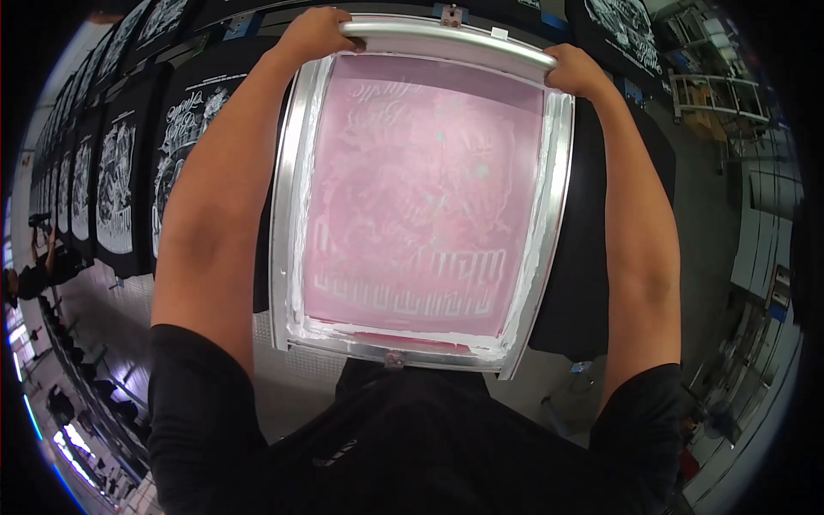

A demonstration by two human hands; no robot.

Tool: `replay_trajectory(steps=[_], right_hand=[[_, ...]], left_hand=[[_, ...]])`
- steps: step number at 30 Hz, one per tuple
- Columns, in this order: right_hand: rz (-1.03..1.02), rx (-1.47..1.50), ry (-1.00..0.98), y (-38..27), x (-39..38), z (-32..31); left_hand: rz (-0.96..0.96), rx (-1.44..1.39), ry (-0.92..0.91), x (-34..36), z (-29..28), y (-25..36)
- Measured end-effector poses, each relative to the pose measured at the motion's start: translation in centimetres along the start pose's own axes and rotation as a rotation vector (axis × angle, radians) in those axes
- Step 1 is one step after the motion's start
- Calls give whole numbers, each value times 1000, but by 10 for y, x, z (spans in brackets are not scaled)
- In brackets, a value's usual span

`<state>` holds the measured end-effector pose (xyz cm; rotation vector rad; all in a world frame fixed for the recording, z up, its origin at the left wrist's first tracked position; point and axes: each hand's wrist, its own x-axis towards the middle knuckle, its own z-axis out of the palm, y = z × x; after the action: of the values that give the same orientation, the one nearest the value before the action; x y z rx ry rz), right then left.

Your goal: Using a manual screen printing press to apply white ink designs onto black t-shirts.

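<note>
Before me lies a screen-printing frame (556,184) with silver metal sides and a pink mesh (412,206). Pale lettering and a faint picture show in the mesh, and white ink or tape lines its inner edges. Across the far end runs a squeegee (446,40) with a rounded metal handle. My left hand (316,34) is closed round its left end, and my right hand (580,72) grips the right end. Both arms are stretched out along the frame's sides. The squeegee's lower edge is hard to make out. Black fabric (579,257) shows beside the frame.
A row of black shirts (116,180) with white prints runs along the left. Another printed black shirt (622,30) lies at the far right. Metal racks (721,99) stand on the right. Another person (47,266) is at the far left. Metal clamps (452,15) sit on the frame's ends.
</note>
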<state>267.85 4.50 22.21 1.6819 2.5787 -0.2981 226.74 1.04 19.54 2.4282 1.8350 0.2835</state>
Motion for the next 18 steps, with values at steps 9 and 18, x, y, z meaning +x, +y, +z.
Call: replay_trajectory(steps=[9,18], right_hand=[[-25,63,-147,36,43,-17],[-212,47,-103,-45,65,1]], left_hand=[[-53,-657,-787,-286,-14,116],[-792,-1712,-784,-538,101,245]])
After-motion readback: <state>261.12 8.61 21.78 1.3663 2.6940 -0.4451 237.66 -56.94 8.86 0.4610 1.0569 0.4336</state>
